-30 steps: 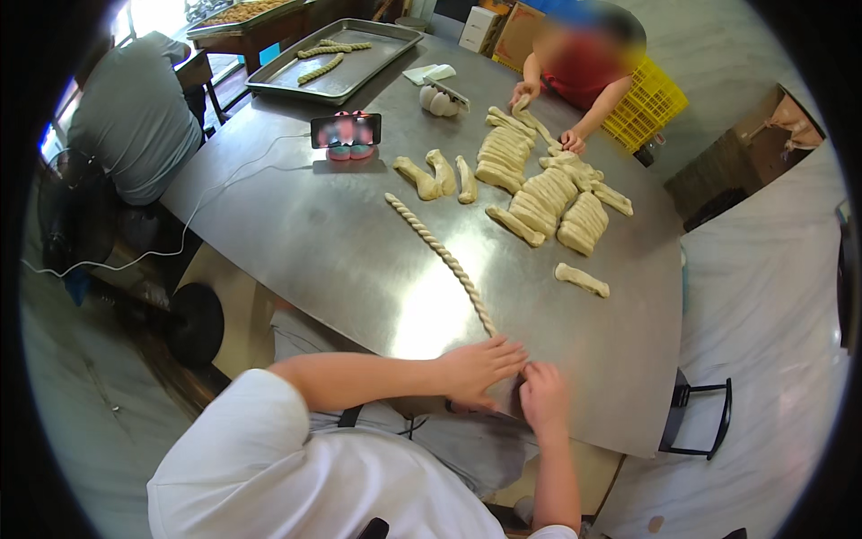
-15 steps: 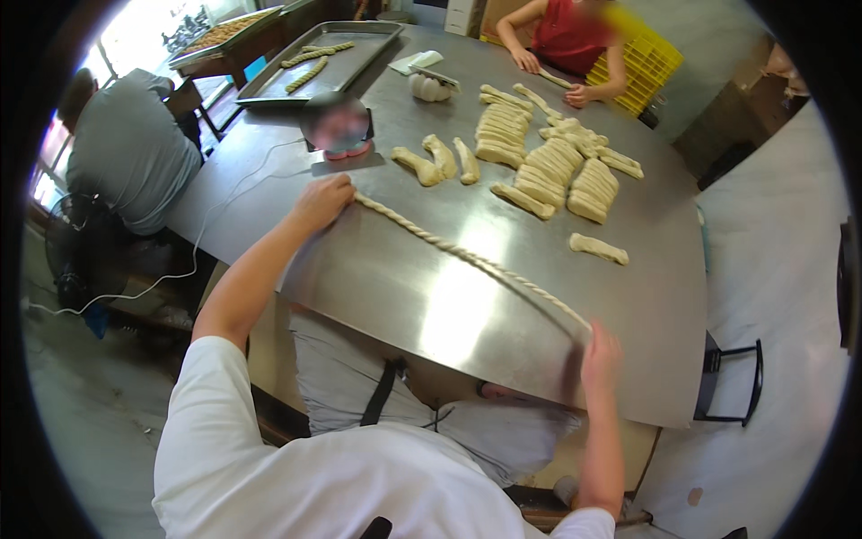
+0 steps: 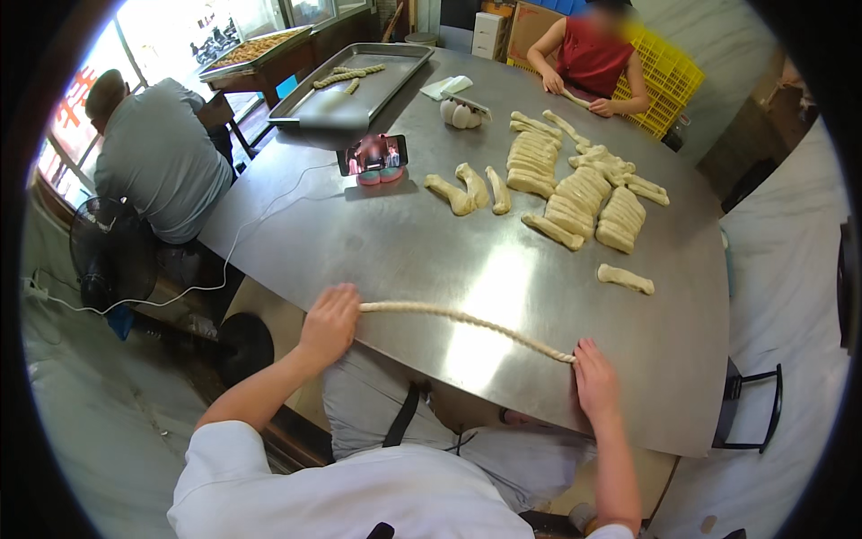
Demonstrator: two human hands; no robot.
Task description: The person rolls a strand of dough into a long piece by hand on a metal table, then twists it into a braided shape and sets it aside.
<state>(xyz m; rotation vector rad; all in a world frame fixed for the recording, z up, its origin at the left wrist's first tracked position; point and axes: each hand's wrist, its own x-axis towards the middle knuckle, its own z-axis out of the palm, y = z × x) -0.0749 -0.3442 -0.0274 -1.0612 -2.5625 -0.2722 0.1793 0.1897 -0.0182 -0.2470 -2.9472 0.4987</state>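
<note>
A long, thin twisted dough rope (image 3: 467, 318) stretches between my hands above the near part of the steel table, bowing slightly away from me. My left hand (image 3: 330, 325) closes over its left end by the table's near edge, fingers together. At the right end, my right hand (image 3: 596, 382) holds the rope with its fingers fairly straight and close together; the tip under them is hidden. Beyond my right hand lies a single dough strip (image 3: 626, 279). Farther back are rows of dough strips (image 3: 575, 203) laid side by side, with a few loose dough pieces (image 3: 460, 190) left of them.
A lit phone (image 3: 373, 154) stands on the table with a white cable (image 3: 235, 235) running left. Behind it, a metal tray (image 3: 409, 74) holds twisted dough. A person in red (image 3: 593, 58) handles a dough strip at the far side. Another person (image 3: 162, 162) sits at left, near a black fan (image 3: 109, 251).
My left hand has come down toward the table's near edge, and my hands are closer together. The rope now runs less steeply and bows. The whole view has shifted slightly.
</note>
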